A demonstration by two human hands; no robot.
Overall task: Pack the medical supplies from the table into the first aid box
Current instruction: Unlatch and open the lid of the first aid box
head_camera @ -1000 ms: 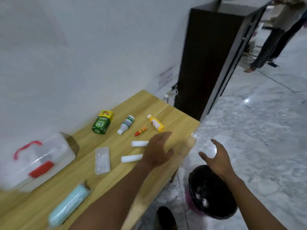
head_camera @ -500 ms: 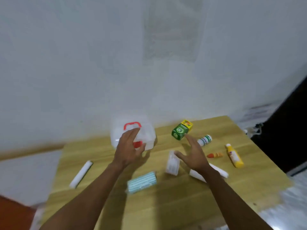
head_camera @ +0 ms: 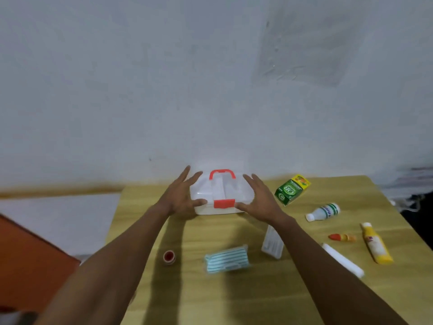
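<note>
The first aid box (head_camera: 222, 194) is translucent white with a red handle and a red latch. It stands closed at the back of the wooden table (head_camera: 234, 292), against the wall. My left hand (head_camera: 181, 195) lies against its left side, fingers spread, thumb near the latch. My right hand (head_camera: 260, 199) is at its right side, fingers apart. On the table lie a green carton (head_camera: 291, 190), a white bottle (head_camera: 324, 211), a yellow tube (head_camera: 376, 243), a small orange-red tube (head_camera: 342, 237), a white roll (head_camera: 344, 261), a clear blister pack (head_camera: 271, 245), a striped mask pack (head_camera: 227, 259) and a red-cored tape roll (head_camera: 169, 256).
A white wall (head_camera: 210, 90) rises right behind the table. An orange-red surface (head_camera: 25, 266) sits low at the left. The table's right edge drops off beside a dark object (head_camera: 419, 212).
The view has swung from the right end of the table to the box. Both hands have come from the table's middle to the two sides of the box.
</note>
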